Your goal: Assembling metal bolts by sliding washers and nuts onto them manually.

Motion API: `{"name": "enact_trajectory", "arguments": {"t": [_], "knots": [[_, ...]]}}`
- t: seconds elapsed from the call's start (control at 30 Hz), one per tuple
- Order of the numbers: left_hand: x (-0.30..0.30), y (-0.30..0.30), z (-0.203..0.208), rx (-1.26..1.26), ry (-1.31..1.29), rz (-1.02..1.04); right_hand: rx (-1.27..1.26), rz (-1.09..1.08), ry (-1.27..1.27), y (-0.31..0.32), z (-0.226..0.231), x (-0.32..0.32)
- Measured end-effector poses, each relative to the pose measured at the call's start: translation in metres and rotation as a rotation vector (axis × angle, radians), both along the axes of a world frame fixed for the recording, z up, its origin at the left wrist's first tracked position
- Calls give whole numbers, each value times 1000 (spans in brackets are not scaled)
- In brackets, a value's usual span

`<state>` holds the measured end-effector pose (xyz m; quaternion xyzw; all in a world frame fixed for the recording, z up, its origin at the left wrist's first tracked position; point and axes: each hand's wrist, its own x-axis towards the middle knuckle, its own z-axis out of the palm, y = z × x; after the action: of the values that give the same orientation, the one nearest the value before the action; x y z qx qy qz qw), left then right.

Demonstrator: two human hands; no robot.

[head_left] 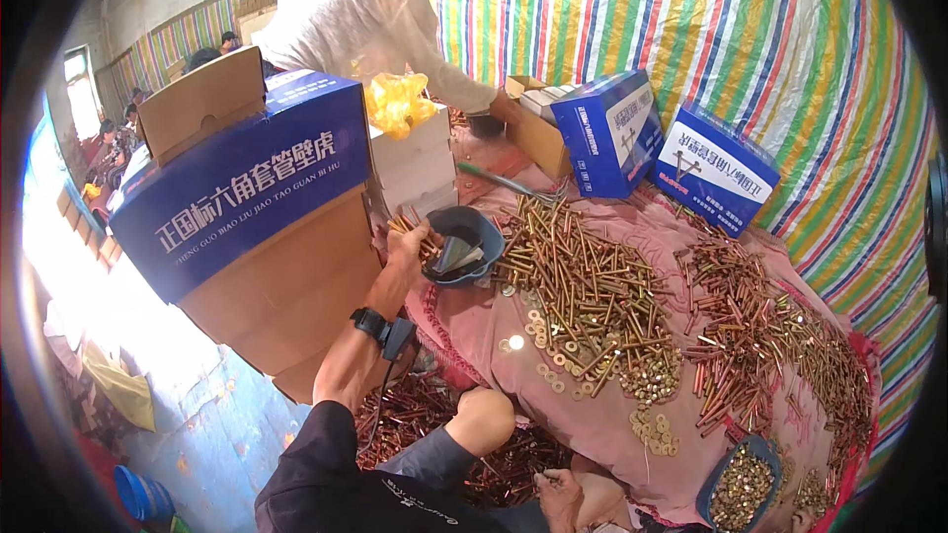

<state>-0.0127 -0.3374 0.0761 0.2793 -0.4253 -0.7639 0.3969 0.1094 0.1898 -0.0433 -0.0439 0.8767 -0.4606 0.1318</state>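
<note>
My left hand (407, 245), with a black strap and small box on the wrist, is closed around several copper-coloured threaded rods (403, 223). It is beside a dark blue plastic tub (486, 259) that has a grey flat piece inside. Low in the view, my right hand (560, 496) is near my lap with its fingertips pinched together; what lies in them is too small to name. A heap of brassy rods (583, 281) spreads on the pink cloth (513, 336), with flat washers (541, 331) and nuts (652, 375) along its near side.
Another rod heap (741, 326) lies to the right, above a blue tub of nuts (743, 484). A large blue-and-brown carton (247, 197) stands at left. Across the cloth, a person in a light top (346, 10) reaches into an open carton (538, 133) beside blue boxes (607, 133).
</note>
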Motion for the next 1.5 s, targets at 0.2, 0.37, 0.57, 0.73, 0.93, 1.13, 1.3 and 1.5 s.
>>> {"name": "enact_trajectory", "arguments": {"t": [0.2,0.37,0.57,0.73,0.93,1.13,1.3,1.5], "knots": [[39,69,13,-81,6,-377,-197,-24,-83,6,-25,11],[71,156,8,44,-56,-603,-265,-19,-32,8,-37,20],[72,238,25,329,-79,-786,-312,-14,-76,1,-24,5],[67,257,33,247,-49,-959,-423,-86,-218,1,-3,0],[60,252,49,212,-44,-978,-419,-55,-275,-2,-26,25],[53,254,73,225,41,-925,-321,-22,-296,-15,-47,36],[34,258,57,234,62,-925,-255,23,-311,-28,-32,30],[3,268,-5,304,79,-887,-357,-122,-296,-31,-26,25]]}}
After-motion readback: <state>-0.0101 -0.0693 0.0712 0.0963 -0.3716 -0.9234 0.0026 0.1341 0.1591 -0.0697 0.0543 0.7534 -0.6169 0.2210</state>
